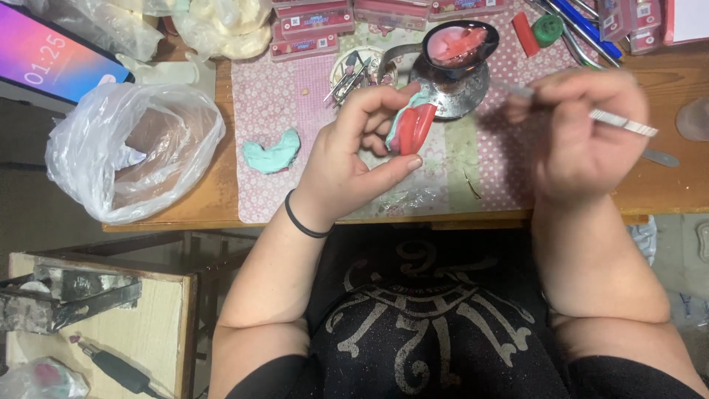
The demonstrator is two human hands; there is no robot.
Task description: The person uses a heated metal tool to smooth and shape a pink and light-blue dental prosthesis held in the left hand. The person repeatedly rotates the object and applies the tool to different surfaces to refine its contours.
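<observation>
**Wax Rim on Cast, Held Over Bench**

Wooden bench (668, 188) carries a patterned mat (266, 111). Left hand (354, 148) grips a teal cast (411, 127) with a glossy red wax rim, above the mat. Right hand (583, 129) is closed on a thin metal tool (624, 123). A crumpled plastic bag (125, 151) lies to the left.

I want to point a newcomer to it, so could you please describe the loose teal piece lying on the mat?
Start at the pink patterned mat on the wooden table. The teal piece lies near its left edge, left of the left hand. It alone is horseshoe-shaped, plain teal, untouched.
</observation>
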